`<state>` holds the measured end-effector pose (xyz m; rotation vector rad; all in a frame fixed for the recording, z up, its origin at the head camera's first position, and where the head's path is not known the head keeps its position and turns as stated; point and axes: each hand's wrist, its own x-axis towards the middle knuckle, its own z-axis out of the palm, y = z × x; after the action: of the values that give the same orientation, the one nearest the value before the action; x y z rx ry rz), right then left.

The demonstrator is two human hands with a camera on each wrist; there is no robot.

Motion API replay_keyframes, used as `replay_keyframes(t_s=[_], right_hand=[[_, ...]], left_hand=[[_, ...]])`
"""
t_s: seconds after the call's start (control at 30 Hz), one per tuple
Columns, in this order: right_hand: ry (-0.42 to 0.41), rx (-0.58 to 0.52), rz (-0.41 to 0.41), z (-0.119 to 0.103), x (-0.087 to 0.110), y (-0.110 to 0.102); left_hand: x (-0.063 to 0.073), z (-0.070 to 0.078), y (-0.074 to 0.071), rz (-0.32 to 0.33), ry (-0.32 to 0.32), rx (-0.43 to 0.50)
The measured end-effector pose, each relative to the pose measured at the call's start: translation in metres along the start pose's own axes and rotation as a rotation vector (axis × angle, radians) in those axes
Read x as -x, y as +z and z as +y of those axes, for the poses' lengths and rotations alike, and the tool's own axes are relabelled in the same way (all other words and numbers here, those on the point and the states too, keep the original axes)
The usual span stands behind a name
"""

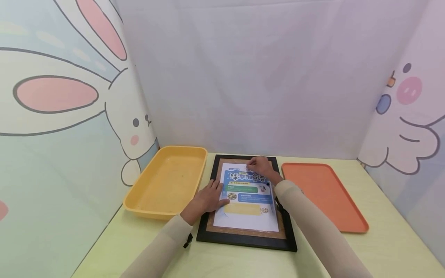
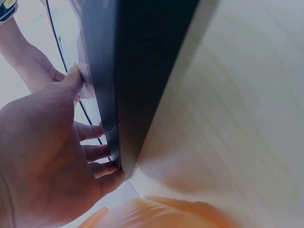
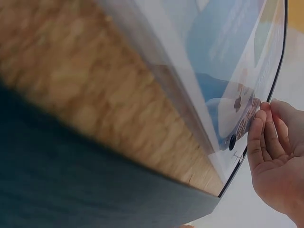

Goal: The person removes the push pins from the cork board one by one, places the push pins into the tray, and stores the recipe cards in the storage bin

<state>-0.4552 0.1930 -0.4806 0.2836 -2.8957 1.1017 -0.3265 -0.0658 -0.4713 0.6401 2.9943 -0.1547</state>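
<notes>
A printed sheet point(image 1: 248, 222) with blue and green panels lies on a cork board point(image 1: 243, 232) in a black frame point(image 1: 247, 241). My left hand point(image 1: 208, 197) rests at its left side, fingers spread, thumb on the sheet; in the left wrist view the left hand point(image 2: 52, 147) touches the frame edge point(image 2: 133, 71). Near the sheet's top edge, my right hand point(image 1: 260, 166) has its fingertips drawn together. From the right wrist, the thumb and fingers of the right hand point(image 3: 280, 152) meet at the sheet's surface; anything between them is hidden. A small clear object point(image 3: 239, 156) stands near them.
A yellow tub point(image 1: 163, 185) stands left of the board, close to the left forearm. An orange tray point(image 1: 323, 193) lies to its right, partly behind the right sleeve. Cartoon-printed cloth walls point(image 1: 243, 77) enclose the pale table point(image 1: 379, 216) at the back and sides.
</notes>
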Motion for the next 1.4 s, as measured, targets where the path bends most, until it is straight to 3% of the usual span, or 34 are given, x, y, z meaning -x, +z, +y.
replay_keyframes(t_s=[0.33, 0.63, 0.97, 1.17, 1.4], right_hand=[[0.024, 0.034, 0.023, 0.005, 0.003, -0.009], [-0.05, 0.072, 0.071, 0.007, 0.01, -0.024], [-0.093, 0.109, 0.138, 0.028, 0.016, -0.042], [-0.074, 0.109, 0.146, 0.044, 0.018, -0.054], [0.008, 0.094, 0.136, 0.062, 0.022, -0.068]], left_hand=[[0.0, 0.0, 0.0, 0.014, 0.012, 0.012], [0.004, 0.001, -0.004, 0.007, 0.015, 0.017], [0.005, 0.003, -0.001, 0.018, 0.023, 0.029], [0.004, 0.002, 0.001, 0.03, 0.029, 0.011], [0.002, 0.001, 0.0, 0.036, 0.028, 0.017]])
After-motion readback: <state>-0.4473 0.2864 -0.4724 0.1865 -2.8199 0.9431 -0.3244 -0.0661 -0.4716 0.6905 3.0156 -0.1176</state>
